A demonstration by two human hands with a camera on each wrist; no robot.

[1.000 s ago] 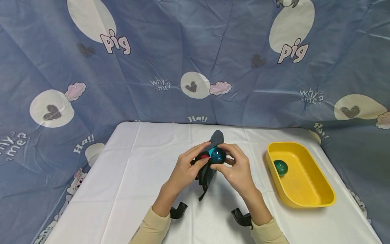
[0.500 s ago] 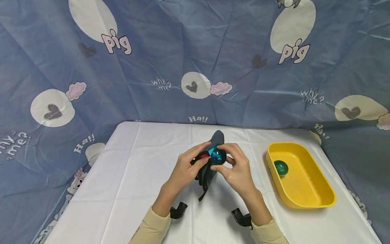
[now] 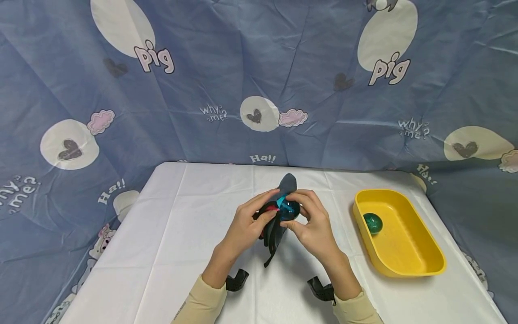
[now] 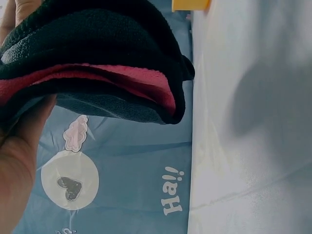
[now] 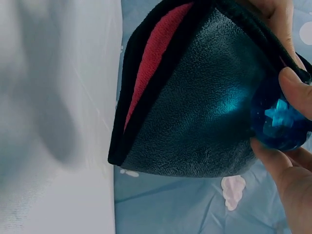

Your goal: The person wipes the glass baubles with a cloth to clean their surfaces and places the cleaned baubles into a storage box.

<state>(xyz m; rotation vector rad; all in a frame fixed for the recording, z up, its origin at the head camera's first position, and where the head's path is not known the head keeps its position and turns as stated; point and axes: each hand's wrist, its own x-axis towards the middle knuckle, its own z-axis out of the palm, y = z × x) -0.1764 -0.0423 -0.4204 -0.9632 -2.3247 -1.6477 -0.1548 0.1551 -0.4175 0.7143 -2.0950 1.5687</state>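
Held up above the white table, a folded grey and red cloth with black edging (image 3: 288,183) is pinched between the thumb and fingers of my left hand (image 3: 247,227). My right hand (image 3: 317,227) grips a clear blue ball (image 3: 290,210) by its sides, against the cloth's grey face. A pale star-like shape shows in the ball (image 5: 279,117) in the right wrist view. Seen from the left wrist, the cloth (image 4: 97,36) hangs in layers with its red inner side showing, and it hides most of the left fingers (image 4: 36,114).
To the right on the white-covered table (image 3: 194,234) stands a yellow tray (image 3: 408,238). A green ball (image 3: 373,223) lies in it against the left wall. Behind the table hangs a blue printed curtain (image 3: 218,76).
The right fingers have shifted slightly on the blue ball, and it appears to have turned a little against the cloth. My left hand and the tray look unchanged.
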